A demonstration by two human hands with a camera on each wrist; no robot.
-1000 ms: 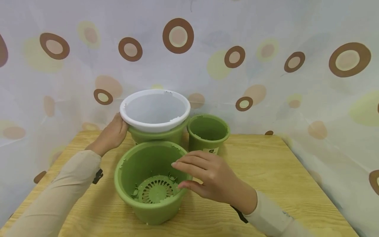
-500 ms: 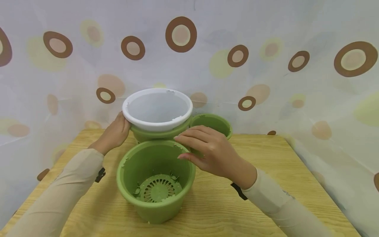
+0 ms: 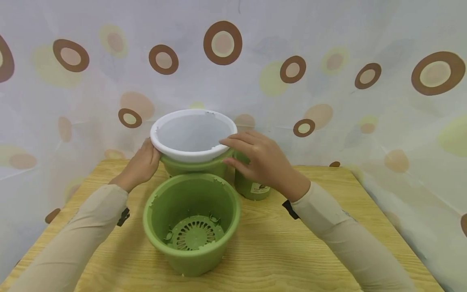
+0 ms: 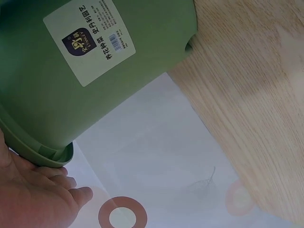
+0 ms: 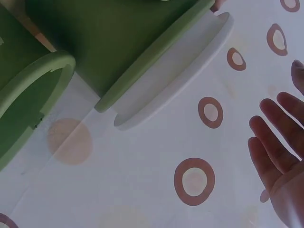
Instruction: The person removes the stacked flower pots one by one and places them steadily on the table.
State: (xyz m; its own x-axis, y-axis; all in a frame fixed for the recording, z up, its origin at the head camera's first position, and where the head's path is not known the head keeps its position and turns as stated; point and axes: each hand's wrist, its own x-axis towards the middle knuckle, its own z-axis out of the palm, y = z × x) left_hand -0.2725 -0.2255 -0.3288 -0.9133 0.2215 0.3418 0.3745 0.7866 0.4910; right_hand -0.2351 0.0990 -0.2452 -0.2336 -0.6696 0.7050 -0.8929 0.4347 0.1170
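A white plastic pot sits nested in a larger-looking green flowerpot at the back of the table. My left hand rests against the left side of their rims, fingers extended; in the left wrist view its fingertips reach just past the green rim. My right hand hovers by the right side of the white rim, fingers loosely straight and thumb apart. The right wrist view shows that palm away from the pots, holding nothing. In front stands another green flowerpot with a slotted bottom.
A smaller green pot with a label stands at the right, partly hidden behind my right hand. The wooden table meets a sheet patterned with circles at the back and sides.
My right hand has risen from the front green pot's rim to beside the white pot's right rim. The left hand and the pots stay in place, while the view shifted slightly.
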